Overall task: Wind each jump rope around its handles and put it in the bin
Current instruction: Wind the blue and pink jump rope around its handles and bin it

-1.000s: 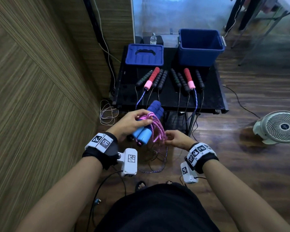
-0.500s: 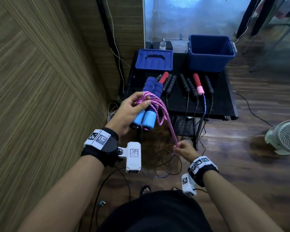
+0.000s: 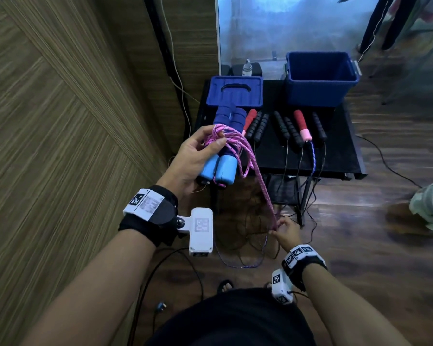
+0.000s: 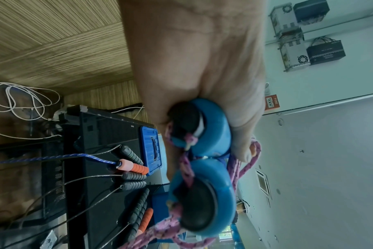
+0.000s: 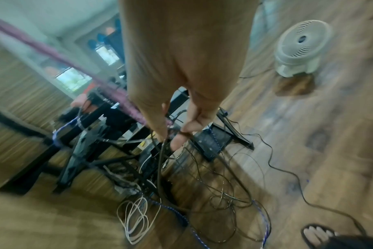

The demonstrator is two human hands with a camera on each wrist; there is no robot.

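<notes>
My left hand [image 3: 198,156] grips the two blue handles [image 3: 223,158] of a jump rope held side by side, thumb pressing pink rope coils against them; the left wrist view shows the handle ends [image 4: 207,198] close up. The pink rope [image 3: 258,181] runs taut down to my right hand [image 3: 284,227], which pinches its end low in front of the table. The right wrist view shows the rope [image 5: 109,91] blurred, entering the fingers [image 5: 177,141]. The open blue bin [image 3: 320,78] stands at the table's back right.
Several more jump ropes with black and red-pink handles [image 3: 285,128] lie on the black table [image 3: 340,156], ropes hanging off its front edge to the floor. A blue lid [image 3: 235,91] lies back left. A white fan [image 3: 430,203] stands right. Cables litter the floor.
My left hand has raised the blue handles up and away from me. My right hand has drawn the pink rope downward, pulling it taut instead of bunched beside the handles.
</notes>
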